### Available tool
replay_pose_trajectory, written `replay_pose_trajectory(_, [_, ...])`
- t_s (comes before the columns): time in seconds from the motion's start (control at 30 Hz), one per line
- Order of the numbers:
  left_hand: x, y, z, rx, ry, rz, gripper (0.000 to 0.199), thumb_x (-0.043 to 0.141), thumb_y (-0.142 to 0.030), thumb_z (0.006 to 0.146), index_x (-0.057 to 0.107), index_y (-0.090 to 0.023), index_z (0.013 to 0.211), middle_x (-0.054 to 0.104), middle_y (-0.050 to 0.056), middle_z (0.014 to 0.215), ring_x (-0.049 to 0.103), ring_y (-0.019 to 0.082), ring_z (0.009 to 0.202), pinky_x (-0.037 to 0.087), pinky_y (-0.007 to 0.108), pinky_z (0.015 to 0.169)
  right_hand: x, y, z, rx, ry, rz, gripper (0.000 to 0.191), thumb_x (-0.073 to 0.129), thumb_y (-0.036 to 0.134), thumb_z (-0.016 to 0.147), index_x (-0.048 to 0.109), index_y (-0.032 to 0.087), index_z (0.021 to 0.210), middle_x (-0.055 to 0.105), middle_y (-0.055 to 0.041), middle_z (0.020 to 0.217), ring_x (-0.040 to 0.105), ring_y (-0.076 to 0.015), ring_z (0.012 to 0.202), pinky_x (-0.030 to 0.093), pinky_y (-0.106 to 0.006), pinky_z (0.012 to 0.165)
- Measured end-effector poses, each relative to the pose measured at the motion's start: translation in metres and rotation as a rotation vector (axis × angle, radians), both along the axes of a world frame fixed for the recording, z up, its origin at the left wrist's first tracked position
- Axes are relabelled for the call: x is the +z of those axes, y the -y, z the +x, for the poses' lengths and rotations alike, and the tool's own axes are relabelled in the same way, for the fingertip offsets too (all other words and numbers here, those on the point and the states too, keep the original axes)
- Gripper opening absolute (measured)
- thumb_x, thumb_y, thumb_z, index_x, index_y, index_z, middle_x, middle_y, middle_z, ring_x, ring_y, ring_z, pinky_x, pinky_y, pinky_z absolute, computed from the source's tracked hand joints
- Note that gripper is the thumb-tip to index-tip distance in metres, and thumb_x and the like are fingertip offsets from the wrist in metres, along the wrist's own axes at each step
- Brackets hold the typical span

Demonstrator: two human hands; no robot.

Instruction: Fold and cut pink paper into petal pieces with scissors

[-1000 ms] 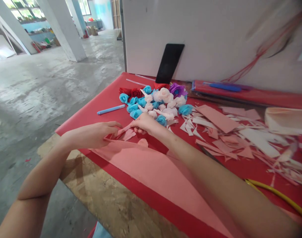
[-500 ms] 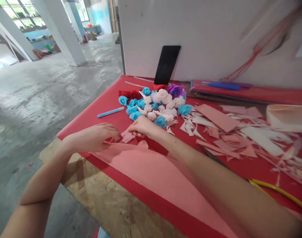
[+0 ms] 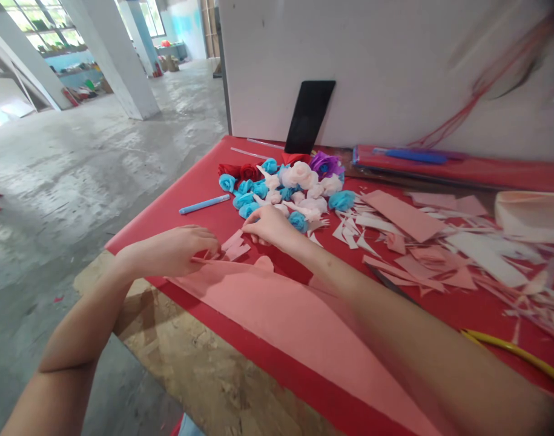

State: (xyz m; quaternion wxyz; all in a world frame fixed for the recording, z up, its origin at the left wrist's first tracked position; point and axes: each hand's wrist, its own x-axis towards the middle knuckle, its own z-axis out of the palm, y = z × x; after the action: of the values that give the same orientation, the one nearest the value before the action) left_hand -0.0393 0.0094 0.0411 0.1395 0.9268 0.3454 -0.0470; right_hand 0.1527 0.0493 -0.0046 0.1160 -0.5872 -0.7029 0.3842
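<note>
My left hand [image 3: 179,249] is at the near left of the red-covered table, fingers curled and pinching the edge of a large pink paper sheet [image 3: 277,309]. The sheet stretches along the table's front edge toward the lower right, under my right forearm. Just beyond the sheet lie several small pink paper pieces [image 3: 235,248]. My right hand [image 3: 270,227] has its thumb and fingers closed at the upper corner of one of these pieces. Behind it sits a heap of paper roses [image 3: 299,174] in blue, pale pink, red and purple.
A light blue pen [image 3: 204,204] lies left of the roses. Pink and white paper scraps [image 3: 422,263] cover the table's right side. Yellow-handled scissors [image 3: 508,345] rest at the lower right. A black phone-like slab [image 3: 310,118] leans on the white panel [image 3: 381,66].
My right hand has shifted slightly up and away from my left, uncovering more of the small pink pieces. My left hand stays on the sheet's edge.
</note>
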Motion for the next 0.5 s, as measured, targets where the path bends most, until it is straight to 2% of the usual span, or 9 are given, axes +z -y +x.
replay_pose_trajectory(0.1, [0.002, 0.0, 0.002, -0.002, -0.067, -0.068, 0.023, 0.042, -0.011, 0.078, 0.059, -0.02, 0.091, 0.062, 0.002, 0.092, 0.055, 0.015, 0.085, 0.042, 0.026, 0.072, 0.005, 0.004, 0.0, 0.003, -0.029, 0.13, 0.018, 0.052, 0.029, 0.083, 0.057, 0.012, 0.077, 0.056, 0.0021, 0.065, 0.051, -0.0074, 0.055, 0.045, -0.023, 0.054])
replay_pose_trajectory(0.2, [0.004, 0.0, 0.005, 0.018, -0.081, -0.089, 0.022, 0.042, -0.011, 0.078, 0.059, -0.019, 0.089, 0.061, 0.002, 0.092, 0.054, 0.016, 0.085, 0.041, 0.027, 0.072, 0.012, 0.011, 0.001, 0.053, -0.077, 0.242, 0.008, 0.055, 0.018, 0.078, 0.061, 0.013, 0.08, 0.056, 0.0031, 0.061, 0.05, -0.0076, 0.053, 0.042, -0.023, 0.056])
replay_pose_trajectory(0.3, [0.003, -0.002, 0.006, 0.025, -0.074, -0.081, 0.02, 0.041, -0.011, 0.079, 0.059, -0.018, 0.087, 0.061, 0.003, 0.089, 0.054, 0.015, 0.08, 0.041, 0.025, 0.069, 0.011, 0.016, 0.004, 0.121, -0.099, 0.305, 0.013, 0.055, 0.014, 0.072, 0.066, 0.014, 0.079, 0.055, 0.0027, 0.053, 0.049, -0.0084, 0.05, 0.037, -0.023, 0.055])
replay_pose_trajectory(0.5, [-0.001, -0.007, 0.005, 0.048, -0.072, -0.057, 0.021, 0.038, -0.018, 0.084, 0.059, -0.017, 0.084, 0.06, 0.002, 0.078, 0.053, 0.012, 0.07, 0.039, 0.022, 0.059, 0.003, 0.022, 0.005, 0.251, -0.042, 0.364, 0.018, 0.055, 0.014, 0.067, 0.071, 0.02, 0.075, 0.061, 0.0002, 0.058, 0.052, -0.0116, 0.057, 0.031, -0.024, 0.052])
